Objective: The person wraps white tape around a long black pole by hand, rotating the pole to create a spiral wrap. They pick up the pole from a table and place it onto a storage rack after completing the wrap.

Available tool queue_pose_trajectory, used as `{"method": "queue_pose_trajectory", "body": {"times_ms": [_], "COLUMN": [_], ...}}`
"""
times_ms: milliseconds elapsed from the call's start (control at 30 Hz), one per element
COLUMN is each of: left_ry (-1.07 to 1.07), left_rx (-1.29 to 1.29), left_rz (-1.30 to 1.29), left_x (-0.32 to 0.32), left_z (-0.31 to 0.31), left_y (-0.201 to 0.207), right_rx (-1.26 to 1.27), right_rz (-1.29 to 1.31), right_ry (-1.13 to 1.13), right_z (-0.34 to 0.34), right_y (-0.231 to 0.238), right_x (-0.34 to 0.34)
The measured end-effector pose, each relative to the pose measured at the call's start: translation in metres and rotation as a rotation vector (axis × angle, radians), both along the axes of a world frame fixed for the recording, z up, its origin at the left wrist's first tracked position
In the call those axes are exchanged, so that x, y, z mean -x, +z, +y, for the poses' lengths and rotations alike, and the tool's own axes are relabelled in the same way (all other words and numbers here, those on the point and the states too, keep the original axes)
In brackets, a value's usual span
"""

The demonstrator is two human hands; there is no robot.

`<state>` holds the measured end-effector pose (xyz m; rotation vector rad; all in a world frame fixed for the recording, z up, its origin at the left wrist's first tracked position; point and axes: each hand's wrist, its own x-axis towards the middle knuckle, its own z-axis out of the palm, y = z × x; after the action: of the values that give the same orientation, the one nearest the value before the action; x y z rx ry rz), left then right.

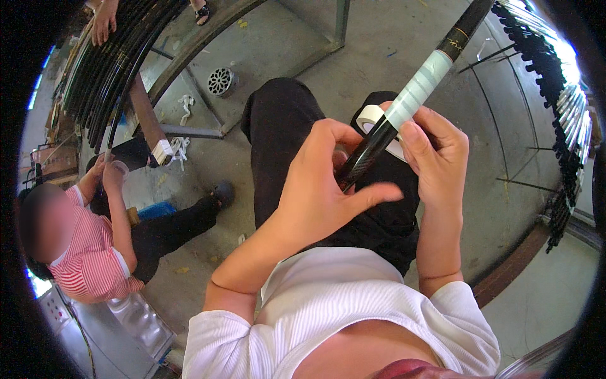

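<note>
A glossy black fishing rod (374,140) with a gold-marked band slants from between my hands to the upper right. Pale, translucent tape (421,87) is wound round its middle in overlapping turns. My left hand (325,177) curls its fingers round the rod's lower end, with the thumb stretched out away from it. At the lower edge of the wrapping, my right hand (434,144) has its thumb against the rod and holds a white roll of tape (371,116), partly hidden behind the rod.
To the left, a person in a striped shirt (95,252) sits holding a thin rod. Many black rods (117,69) lie on a rack at upper left, another person's hand (104,22) on them. More rods (571,120) line the right side. A round slotted stool (221,82) stands ahead.
</note>
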<state>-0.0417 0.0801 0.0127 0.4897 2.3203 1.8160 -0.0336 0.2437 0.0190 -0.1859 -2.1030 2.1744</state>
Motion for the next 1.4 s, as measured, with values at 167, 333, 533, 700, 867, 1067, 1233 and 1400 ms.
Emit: {"method": "queue_pose_trajectory", "body": {"times_ms": [167,333,533,700,867,1067,1233,1400], "left_ry": [-0.304,-0.176,-0.035,-0.503,-0.362,-0.328,-0.242,-0.167], "left_rx": [-0.628,-0.288,-0.339,-0.572,-0.630,-0.606,-0.535,-0.550], "left_rz": [-0.695,-0.208,-0.194,-0.605,-0.519,-0.422,-0.640,-0.726], "left_x": [0.005,0.002,-0.002,0.006,-0.001,-0.002,0.000,-0.010], "left_z": [-0.012,-0.005,0.001,-0.012,-0.006,-0.004,0.003,0.005], "left_y": [0.003,0.005,-0.002,0.000,-0.006,-0.014,-0.022,-0.025], "right_rx": [0.191,0.104,-0.119,0.102,-0.023,-0.041,-0.185,-0.438], "right_rz": [0.127,0.073,-0.004,0.016,0.117,-0.025,-0.149,-0.259], "right_ry": [0.125,0.096,0.131,0.454,0.365,0.212,0.081,0.005], "right_z": [0.006,0.006,0.021,0.026,0.024,0.028,0.028,0.025], "right_y": [-0.005,-0.001,0.002,0.009,-0.009,0.004,-0.020,-0.058], "right_x": [-0.004,-0.003,-0.004,0.012,0.015,-0.003,0.008,0.011]}}
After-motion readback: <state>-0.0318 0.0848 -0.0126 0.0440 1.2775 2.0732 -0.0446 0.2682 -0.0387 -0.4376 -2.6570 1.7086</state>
